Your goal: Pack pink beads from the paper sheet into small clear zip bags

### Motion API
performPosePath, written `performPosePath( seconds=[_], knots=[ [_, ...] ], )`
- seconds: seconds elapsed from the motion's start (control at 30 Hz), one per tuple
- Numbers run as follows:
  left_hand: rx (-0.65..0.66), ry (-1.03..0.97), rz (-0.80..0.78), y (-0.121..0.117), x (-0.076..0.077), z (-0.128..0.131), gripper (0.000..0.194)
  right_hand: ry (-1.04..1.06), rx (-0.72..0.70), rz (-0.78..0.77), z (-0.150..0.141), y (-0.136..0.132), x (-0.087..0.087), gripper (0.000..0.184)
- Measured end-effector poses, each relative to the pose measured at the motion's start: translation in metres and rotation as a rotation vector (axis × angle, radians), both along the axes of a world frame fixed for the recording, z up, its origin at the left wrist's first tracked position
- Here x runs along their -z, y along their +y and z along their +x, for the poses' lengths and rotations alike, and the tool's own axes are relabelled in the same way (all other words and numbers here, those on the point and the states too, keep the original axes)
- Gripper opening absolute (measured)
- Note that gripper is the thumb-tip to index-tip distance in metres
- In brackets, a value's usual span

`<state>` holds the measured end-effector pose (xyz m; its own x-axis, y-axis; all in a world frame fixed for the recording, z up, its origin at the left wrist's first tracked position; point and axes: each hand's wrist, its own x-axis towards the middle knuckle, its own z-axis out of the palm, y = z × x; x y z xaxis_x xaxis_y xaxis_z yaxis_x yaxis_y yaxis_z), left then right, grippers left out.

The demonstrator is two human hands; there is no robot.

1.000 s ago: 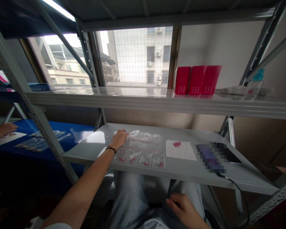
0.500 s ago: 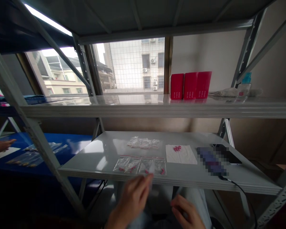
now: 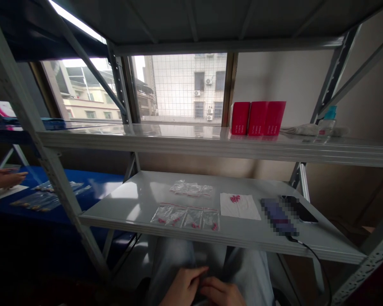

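Observation:
My left hand (image 3: 182,285) and my right hand (image 3: 222,294) rest together in my lap below the grey shelf (image 3: 130,199), at the bottom edge of the view. Their fingers are curled and touch each other; what they hold, if anything, is hidden. On the shelf lies a row of small clear zip bags with pink beads (image 3: 187,216). Behind it sits a heap of empty clear bags (image 3: 191,188). A white paper with a small cluster of pink beads (image 3: 238,205) lies to the right.
A dark phone (image 3: 298,208) with a cable lies at the shelf's right. Red boxes (image 3: 258,117) and a bottle (image 3: 326,123) stand on the upper shelf. At the left, another person's hand (image 3: 3,178) works over a blue table (image 3: 92,180) with bags.
My left hand left the bags on the shelf and came down to my lap, where it met my right hand. The camera tilted slightly.

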<state>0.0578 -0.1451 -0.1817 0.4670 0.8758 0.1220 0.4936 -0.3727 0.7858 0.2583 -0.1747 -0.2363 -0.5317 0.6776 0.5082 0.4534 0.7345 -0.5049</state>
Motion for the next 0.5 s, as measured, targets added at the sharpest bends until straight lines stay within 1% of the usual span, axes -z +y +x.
performPosePath(
  seconds=[0.07, 0.13, 0.2, 0.3, 0.37, 0.43, 0.5],
  knots=[
    [0.002, -0.011, -0.018, 0.000, 0.003, 0.000, 0.043, -0.096, 0.001, -0.008, 0.003, -0.004, -0.014, 0.041],
    [-0.005, -0.014, -0.021, 0.001, 0.007, -0.001, 0.041, -0.177, 0.033, 0.021, 0.003, -0.005, -0.020, 0.049],
    [-0.022, -0.002, -0.014, 0.001, 0.012, -0.002, 0.041, -0.236, 0.116, 0.086, 0.000, -0.004, -0.016, 0.049],
    [-0.052, 0.021, 0.020, 0.000, 0.017, -0.004, 0.042, -0.272, 0.225, 0.193, -0.008, 0.000, -0.001, 0.039],
    [-0.040, 0.015, 0.055, -0.002, 0.019, -0.003, 0.042, -0.258, 0.273, 0.247, -0.012, 0.000, 0.006, 0.032],
    [-0.019, -0.004, 0.084, -0.005, 0.018, -0.002, 0.043, -0.237, 0.318, 0.271, -0.015, -0.002, 0.007, 0.029],
    [-0.011, -0.012, 0.084, -0.006, 0.017, 0.000, 0.043, -0.231, 0.359, 0.265, -0.017, -0.006, 0.003, 0.030]
  ],
)
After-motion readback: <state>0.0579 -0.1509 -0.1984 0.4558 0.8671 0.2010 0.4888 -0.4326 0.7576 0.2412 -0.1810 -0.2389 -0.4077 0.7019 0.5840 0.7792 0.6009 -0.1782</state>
